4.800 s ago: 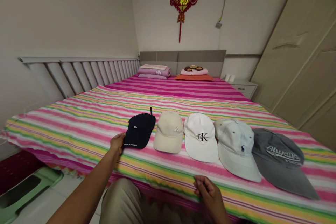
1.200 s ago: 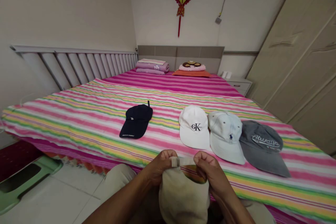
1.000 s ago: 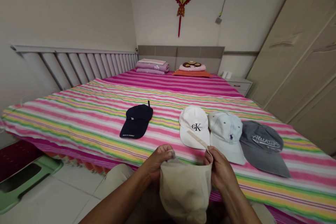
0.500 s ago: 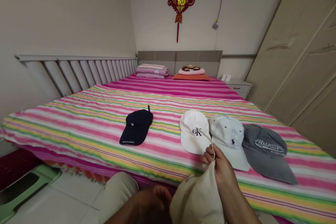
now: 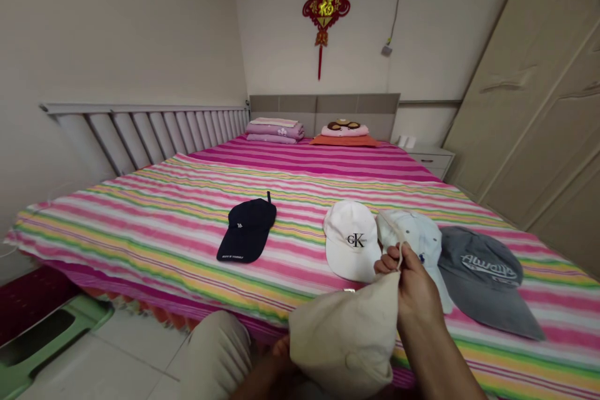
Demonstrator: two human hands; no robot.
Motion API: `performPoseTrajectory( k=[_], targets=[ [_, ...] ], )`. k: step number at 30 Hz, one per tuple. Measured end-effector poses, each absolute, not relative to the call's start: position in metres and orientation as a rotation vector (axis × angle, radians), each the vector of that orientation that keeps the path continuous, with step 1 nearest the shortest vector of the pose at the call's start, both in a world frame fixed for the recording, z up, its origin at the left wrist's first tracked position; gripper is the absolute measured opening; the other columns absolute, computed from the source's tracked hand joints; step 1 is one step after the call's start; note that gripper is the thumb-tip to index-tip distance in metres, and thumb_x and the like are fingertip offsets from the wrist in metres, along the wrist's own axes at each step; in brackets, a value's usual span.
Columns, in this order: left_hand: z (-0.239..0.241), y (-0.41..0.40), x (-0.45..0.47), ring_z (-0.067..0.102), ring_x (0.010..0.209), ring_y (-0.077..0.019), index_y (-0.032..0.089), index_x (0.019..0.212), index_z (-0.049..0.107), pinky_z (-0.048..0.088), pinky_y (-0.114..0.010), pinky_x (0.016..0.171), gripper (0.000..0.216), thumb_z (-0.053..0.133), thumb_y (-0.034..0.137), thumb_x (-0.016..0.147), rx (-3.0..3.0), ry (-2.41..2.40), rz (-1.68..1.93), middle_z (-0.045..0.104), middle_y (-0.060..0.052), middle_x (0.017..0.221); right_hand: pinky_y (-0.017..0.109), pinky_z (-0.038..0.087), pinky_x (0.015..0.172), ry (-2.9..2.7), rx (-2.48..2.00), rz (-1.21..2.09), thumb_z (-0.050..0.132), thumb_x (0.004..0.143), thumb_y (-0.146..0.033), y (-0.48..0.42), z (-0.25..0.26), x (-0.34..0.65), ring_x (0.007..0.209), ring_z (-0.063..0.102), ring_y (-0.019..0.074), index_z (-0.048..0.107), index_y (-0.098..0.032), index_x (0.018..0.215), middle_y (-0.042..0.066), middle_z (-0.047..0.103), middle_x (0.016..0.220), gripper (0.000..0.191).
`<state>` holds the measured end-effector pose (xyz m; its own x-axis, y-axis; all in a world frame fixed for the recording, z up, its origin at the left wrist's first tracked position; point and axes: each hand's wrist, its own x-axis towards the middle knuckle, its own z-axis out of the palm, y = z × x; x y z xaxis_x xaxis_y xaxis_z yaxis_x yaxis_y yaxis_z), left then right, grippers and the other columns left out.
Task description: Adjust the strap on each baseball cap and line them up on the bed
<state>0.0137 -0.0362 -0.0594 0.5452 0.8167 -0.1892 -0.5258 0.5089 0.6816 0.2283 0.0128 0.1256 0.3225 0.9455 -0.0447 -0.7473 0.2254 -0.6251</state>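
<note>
A soft beige cloth hat hangs between my hands above the near edge of the bed. My right hand pinches its upper right edge, with a thin cord rising between the fingers. At its lower left, my left hand grips the side; most of those fingers are hidden behind the cloth. On the bed lie a white CK cap, a pale blue cap partly covered by my right hand, and a grey cap. A dark navy cap lies apart to the left.
The striped bed fills the middle. Folded purple bedding and a pink-and-orange pile rest by the headboard. A metal rail runs along the left; a green stool stands low left, a nightstand far right.
The beige hat has come up and spread out more, its lower part swinging left. My right hand has moved slightly right and up, now covering part of the pale blue cap.
</note>
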Motion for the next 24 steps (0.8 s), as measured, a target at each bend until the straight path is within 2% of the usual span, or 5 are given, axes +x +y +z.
performPoseTrajectory(
  k=[7, 10, 13, 17, 24],
  targets=[
    [-0.009, -0.012, -0.054, 0.065, 0.067, -0.0148, 0.018, 0.075, 0.068, 0.049, -0.024, 0.068, 0.013, 0.07, 0.017, 0.062, 0.378, 0.603, 1.185, 0.071, -0.001, 0.073, 0.022, 0.049, 0.055, -0.497, -1.008, 1.029, 0.069, 0.064, -0.042, -0.004, 0.082, 0.23, 0.069, 0.061, 0.014, 0.061, -0.021, 0.083, 0.001, 0.067, 0.076, 0.029],
    [0.023, 0.024, -0.089, 0.066, 0.07, -0.016, 0.015, 0.079, 0.068, 0.05, -0.027, 0.076, 0.014, 0.055, 0.011, 0.076, 0.388, 0.555, 1.3, 0.072, -0.005, 0.076, 0.023, 0.048, 0.053, -0.531, -1.058, 1.111, 0.071, 0.06, -0.041, -0.011, 0.049, 0.23, 0.063, 0.06, 0.0141, 0.06, -0.019, 0.08, 0.0, 0.067, 0.07, 0.031],
    [0.071, 0.071, -0.115, 0.066, 0.074, -0.017, 0.014, 0.093, 0.065, 0.046, -0.033, 0.088, 0.03, 0.036, 0.018, 0.087, 0.334, 0.498, 1.506, 0.071, -0.007, 0.075, 0.021, 0.042, 0.045, -0.556, -1.046, 1.179, 0.072, 0.059, -0.042, -0.013, 0.02, 0.226, 0.052, 0.054, 0.0111, 0.058, -0.016, 0.071, -0.001, 0.063, 0.06, 0.031],
    [0.122, 0.127, -0.127, 0.065, 0.08, -0.0168, 0.015, 0.111, 0.056, 0.047, -0.033, 0.087, 0.031, 0.039, 0.02, 0.087, 0.293, 0.654, 1.743, 0.071, -0.004, 0.076, 0.019, 0.042, 0.043, -0.437, -1.114, 1.217, 0.076, 0.051, -0.043, -0.011, -0.002, 0.224, 0.052, 0.054, 0.0106, 0.058, -0.014, 0.07, 0.001, 0.063, 0.059, 0.039],
    [0.075, 0.152, -0.14, 0.063, 0.067, -0.0148, 0.008, 0.102, 0.056, 0.053, -0.03, 0.063, 0.022, 0.044, 0.016, 0.085, 0.202, 1.112, 1.562, 0.065, -0.005, 0.08, 0.018, 0.042, 0.038, -0.398, -1.1, 1.231, 0.077, 0.047, -0.039, -0.006, -0.016, 0.233, 0.044, 0.054, 0.0101, 0.056, -0.014, 0.07, -0.001, 0.063, 0.052, 0.04]
  ],
)
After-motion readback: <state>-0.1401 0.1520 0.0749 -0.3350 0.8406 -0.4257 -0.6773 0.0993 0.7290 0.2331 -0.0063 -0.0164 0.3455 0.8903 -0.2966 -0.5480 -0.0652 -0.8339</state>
